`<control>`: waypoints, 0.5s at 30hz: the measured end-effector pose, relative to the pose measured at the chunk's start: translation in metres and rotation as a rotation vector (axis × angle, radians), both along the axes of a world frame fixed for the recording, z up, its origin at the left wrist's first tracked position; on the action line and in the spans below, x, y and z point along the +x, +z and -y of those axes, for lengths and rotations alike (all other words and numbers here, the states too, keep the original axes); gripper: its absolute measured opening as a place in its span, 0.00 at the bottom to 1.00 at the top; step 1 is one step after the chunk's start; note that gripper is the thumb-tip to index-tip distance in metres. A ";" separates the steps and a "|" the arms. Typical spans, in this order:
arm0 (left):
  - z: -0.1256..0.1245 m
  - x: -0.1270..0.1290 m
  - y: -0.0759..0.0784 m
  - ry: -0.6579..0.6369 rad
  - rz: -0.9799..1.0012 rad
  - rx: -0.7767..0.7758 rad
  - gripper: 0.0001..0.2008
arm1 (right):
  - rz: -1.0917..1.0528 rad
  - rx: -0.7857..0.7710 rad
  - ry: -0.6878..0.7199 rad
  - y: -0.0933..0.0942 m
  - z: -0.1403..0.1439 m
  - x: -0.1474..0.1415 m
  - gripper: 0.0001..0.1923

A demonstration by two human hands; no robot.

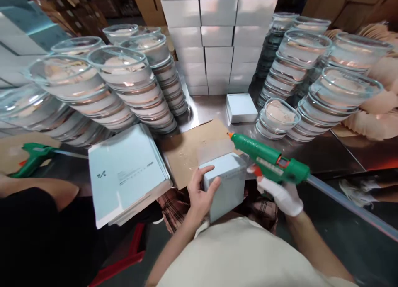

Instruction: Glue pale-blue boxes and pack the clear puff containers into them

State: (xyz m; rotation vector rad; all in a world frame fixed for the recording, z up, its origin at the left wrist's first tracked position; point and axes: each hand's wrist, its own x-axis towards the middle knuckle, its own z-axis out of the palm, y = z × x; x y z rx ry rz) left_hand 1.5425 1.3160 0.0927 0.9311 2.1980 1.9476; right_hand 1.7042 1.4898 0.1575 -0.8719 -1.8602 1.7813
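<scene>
A pale blue box (228,191) stands at the table's front edge, close to my body. My left hand (200,191) grips its left side, thumb and fingers around the near corner. My right hand (281,195), in a white glove, is closed around the handle of a green hot glue gun (258,148). The gun's orange nozzle points left, above the far right corner of the box, and a long clear glue stick (348,204) runs out of its back. Under and beyond the box lies a brown cardboard sheet (189,144) with dried glue marks.
Flat pale blue printed covers (127,175) are piled at left. Tall stacks of round clear glass dishes (133,83) flank a wall of white boxes (217,38). A small white box (241,108) sits near the right stacks. A co-worker's arm (40,187) and another green glue gun (34,154) are at far left.
</scene>
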 end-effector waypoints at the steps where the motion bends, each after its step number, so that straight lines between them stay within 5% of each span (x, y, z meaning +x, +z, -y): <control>1: -0.001 0.002 0.002 -0.009 -0.019 -0.006 0.14 | 0.001 0.087 0.024 -0.002 0.005 0.001 0.14; 4: -0.004 0.007 0.005 -0.017 -0.064 -0.006 0.13 | -0.023 0.358 0.086 -0.009 0.020 -0.004 0.07; 9: -0.003 0.008 0.005 -0.020 -0.128 0.009 0.11 | -0.033 0.601 0.095 -0.012 0.032 -0.024 0.11; 15: 0.005 0.005 0.000 -0.001 -0.050 -0.008 0.14 | 0.009 0.561 0.004 -0.035 0.012 -0.011 0.10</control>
